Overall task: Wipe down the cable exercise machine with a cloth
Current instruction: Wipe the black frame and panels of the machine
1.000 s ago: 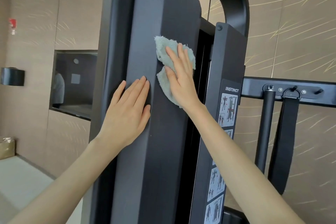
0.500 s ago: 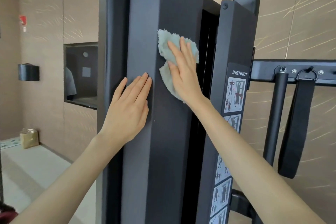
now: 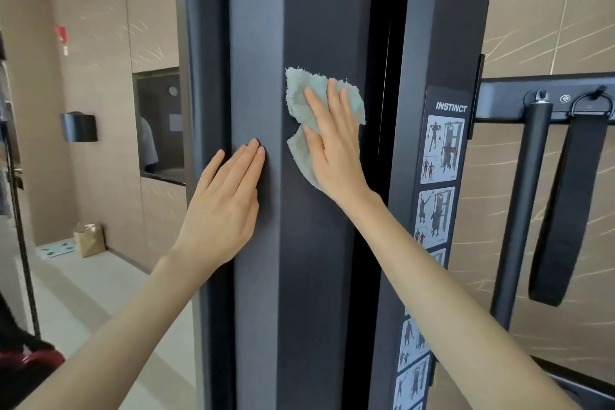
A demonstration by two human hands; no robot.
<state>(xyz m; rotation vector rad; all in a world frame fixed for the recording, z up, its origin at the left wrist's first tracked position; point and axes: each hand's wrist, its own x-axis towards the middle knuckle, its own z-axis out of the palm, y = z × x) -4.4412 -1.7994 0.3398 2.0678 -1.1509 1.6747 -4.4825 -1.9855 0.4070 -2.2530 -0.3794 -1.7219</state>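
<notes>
two bare hands are laid on the machine (image 3: 316, 10), whose dark upright column (image 3: 309, 276) fills the middle of the view. at far left a black fixture (image 3: 79, 127) is mounted on the tan wall (image 3: 33, 110), and a brown paper bag (image 3: 89, 240) is set on the floor (image 3: 100, 293) below it. the left hand (image 3: 221, 210) is pressed flat on the column's left facet, fingers straight and together, nothing held. just beside it, on the right facet, a pale green cloth (image 3: 296, 93) is pinned against the column under the right hand (image 3: 336, 156), whose fingers are laid straight and slightly spread over the crumpled fabric, not curled round it. further right, a sticker (image 3: 441, 150) headed "instinct", with exercise figures, is seen on a second post (image 3: 442, 27). beyond it a black bar (image 3: 522, 210) and a black strap (image 3: 565, 210) are hung from a horizontal rail (image 3: 499, 100).
</notes>
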